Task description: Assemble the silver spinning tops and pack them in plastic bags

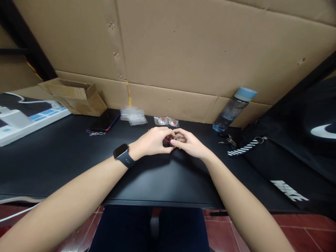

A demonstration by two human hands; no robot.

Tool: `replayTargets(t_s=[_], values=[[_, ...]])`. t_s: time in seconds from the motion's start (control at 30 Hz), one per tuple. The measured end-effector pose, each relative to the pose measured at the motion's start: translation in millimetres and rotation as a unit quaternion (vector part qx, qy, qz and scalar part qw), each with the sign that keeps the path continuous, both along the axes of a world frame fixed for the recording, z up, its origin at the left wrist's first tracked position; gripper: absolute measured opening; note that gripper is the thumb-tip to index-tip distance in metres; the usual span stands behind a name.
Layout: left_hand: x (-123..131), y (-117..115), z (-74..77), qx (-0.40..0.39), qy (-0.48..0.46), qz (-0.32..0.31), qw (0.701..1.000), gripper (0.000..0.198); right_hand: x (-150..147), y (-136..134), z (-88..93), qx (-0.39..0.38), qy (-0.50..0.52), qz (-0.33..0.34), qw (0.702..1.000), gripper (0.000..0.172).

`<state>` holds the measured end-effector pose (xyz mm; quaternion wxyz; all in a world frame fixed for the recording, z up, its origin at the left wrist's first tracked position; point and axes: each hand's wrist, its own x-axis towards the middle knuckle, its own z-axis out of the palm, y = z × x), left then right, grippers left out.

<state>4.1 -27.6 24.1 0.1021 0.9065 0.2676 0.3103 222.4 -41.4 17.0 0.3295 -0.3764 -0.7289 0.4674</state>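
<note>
My left hand point(153, 141) and my right hand point(189, 142) meet at the middle of a black table point(65, 157). Both have their fingers pinched together around a small red and black object point(168, 141), which is mostly hidden by the fingers. A dark smartwatch point(123, 155) sits on my left wrist. Just behind the hands lie small clear plastic packets point(166, 121) with round white and red pieces inside.
A cardboard wall point(210, 52) backs the table. An open cardboard box point(75, 95), a phone point(105, 120), clear bags point(132, 115) and a white power strip point(28, 119) lie left. A water bottle point(233, 108), keys with a striped strap point(243, 147) and a black bag point(301, 157) are right.
</note>
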Motion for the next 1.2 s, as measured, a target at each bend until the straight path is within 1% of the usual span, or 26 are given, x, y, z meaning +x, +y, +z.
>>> replayTargets(t_s=[0.23,0.47,0.57,0.7,0.87,1.03,1.2], values=[[-0.6,-1.3,0.8,-0.007,0.021,-0.001,1.0,0.028,1.3,-0.5,-0.2,0.018,-0.038,-0.006,0.999,0.04],[0.1,-0.6,-1.1,0.0,0.034,-0.011,0.999,0.026,2.2,-2.4,2.0,0.052,-0.092,-0.007,0.994,0.037],[0.1,-0.9,-1.4,-0.004,0.048,-0.011,0.999,0.026,1.6,-4.8,5.8,0.074,-0.125,-0.007,0.989,0.035],[0.9,-2.0,-1.8,-0.021,0.075,-0.022,0.997,0.026,1.4,-8.5,11.2,0.096,-0.166,0.011,0.981,0.029],[2.2,-3.4,-2.1,-0.015,0.091,-0.03,0.995,0.024,2.7,-11.0,13.8,0.127,-0.194,0.021,0.973,0.023],[2.4,-5.1,-0.5,-0.022,0.095,-0.033,0.995,0.021,3.0,-9.0,13.0,0.117,-0.191,0.024,0.974,0.024],[0.9,-3.9,-1.7,-0.048,0.12,-0.061,0.99,0.012,5.2,-6.0,12.0,0.112,-0.191,0.007,0.975,0.028]])
